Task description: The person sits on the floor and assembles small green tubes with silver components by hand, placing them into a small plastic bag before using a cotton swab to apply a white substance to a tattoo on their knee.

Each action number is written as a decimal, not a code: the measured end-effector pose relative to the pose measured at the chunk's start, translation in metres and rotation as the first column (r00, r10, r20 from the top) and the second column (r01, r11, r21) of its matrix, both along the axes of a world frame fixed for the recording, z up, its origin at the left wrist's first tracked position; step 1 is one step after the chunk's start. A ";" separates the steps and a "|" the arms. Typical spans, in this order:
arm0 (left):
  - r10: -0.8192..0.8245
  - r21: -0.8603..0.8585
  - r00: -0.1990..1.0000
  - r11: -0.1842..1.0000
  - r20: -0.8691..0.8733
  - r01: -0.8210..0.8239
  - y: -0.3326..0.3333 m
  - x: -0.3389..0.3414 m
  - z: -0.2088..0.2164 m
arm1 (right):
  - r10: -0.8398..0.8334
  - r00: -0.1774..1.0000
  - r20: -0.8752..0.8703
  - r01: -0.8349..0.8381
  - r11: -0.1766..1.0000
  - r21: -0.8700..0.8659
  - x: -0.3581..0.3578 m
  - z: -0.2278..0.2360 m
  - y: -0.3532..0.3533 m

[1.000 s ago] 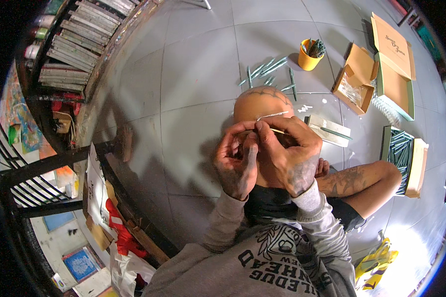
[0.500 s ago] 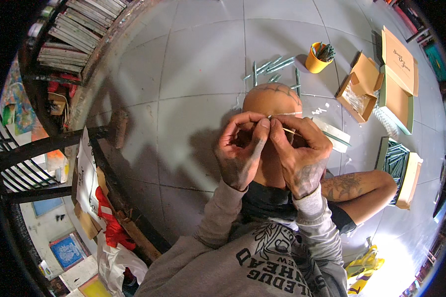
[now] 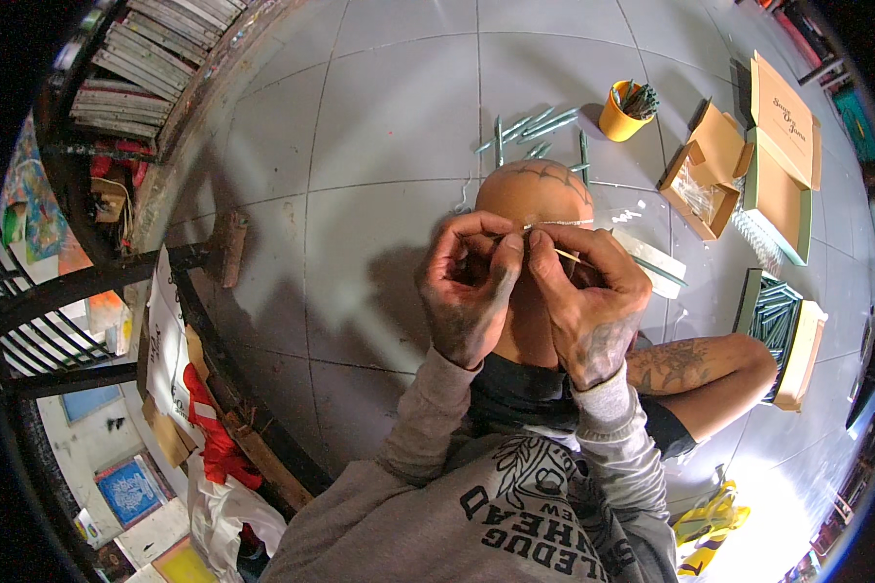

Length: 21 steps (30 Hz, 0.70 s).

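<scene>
Both of my hands meet above my raised knee, fingertips almost touching. My left hand (image 3: 472, 287) is closed in a pinch of thumb and forefinger; what lies between them is too small to make out. My right hand (image 3: 593, 296) is pinched too, with a thin pale stick (image 3: 568, 257) running back from its fingertips under the forefinger. A narrow white cord-like strip (image 3: 566, 222) shows just beyond the fingertips, across the knee; whether either hand grips it is unclear. Several dark green pens or sticks (image 3: 551, 126) lie on the floor past the knee.
Beyond the knee stands a yellow cup (image 3: 624, 113) of dark sticks. To the right are open cardboard boxes (image 3: 700, 185), a box full of green sticks (image 3: 774, 311) and a white block-like box (image 3: 663, 277). A dark metal frame (image 3: 87, 282) and a white bag (image 3: 224, 510) are at left.
My left hand has drawn slightly left, so a small gap shows between the fingertips. The right hand keeps its pinch on the pale stick. The view has shifted slightly.
</scene>
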<state>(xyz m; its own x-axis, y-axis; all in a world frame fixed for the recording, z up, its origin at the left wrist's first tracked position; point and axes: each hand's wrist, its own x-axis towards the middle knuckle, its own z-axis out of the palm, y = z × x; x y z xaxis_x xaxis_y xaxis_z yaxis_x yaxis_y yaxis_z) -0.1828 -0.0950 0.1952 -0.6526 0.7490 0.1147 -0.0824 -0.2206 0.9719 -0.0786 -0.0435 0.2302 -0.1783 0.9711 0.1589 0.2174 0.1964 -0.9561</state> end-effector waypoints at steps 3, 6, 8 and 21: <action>-0.018 -0.031 0.999 0.999 0.027 0.019 -0.005 -0.002 0.002 | 0.027 0.999 0.027 -0.025 0.997 -0.067 0.002 0.003 0.000; -0.024 -0.083 0.991 0.996 -0.134 0.013 -0.003 -0.005 0.003 | 0.000 1.000 0.000 0.000 0.999 -0.047 0.000 0.003 0.000; -0.042 -0.116 0.992 0.993 -0.121 0.028 -0.003 -0.007 0.002 | -0.038 0.998 -0.039 0.039 0.999 0.016 -0.002 -0.003 0.000; -0.096 -0.143 0.995 0.985 0.028 0.099 -0.001 -0.015 0.001 | -0.019 1.000 -0.009 0.019 1.000 -0.009 -0.003 0.001 -0.001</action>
<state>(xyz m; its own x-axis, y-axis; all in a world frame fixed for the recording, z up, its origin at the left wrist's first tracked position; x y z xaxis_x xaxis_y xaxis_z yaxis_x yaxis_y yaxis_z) -0.1981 -0.0957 0.1963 -0.5763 0.8171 -0.0121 -0.1170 -0.0679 0.9908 -0.0814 -0.0441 0.2312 -0.1588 0.9755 0.1519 0.2126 0.1841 -0.9597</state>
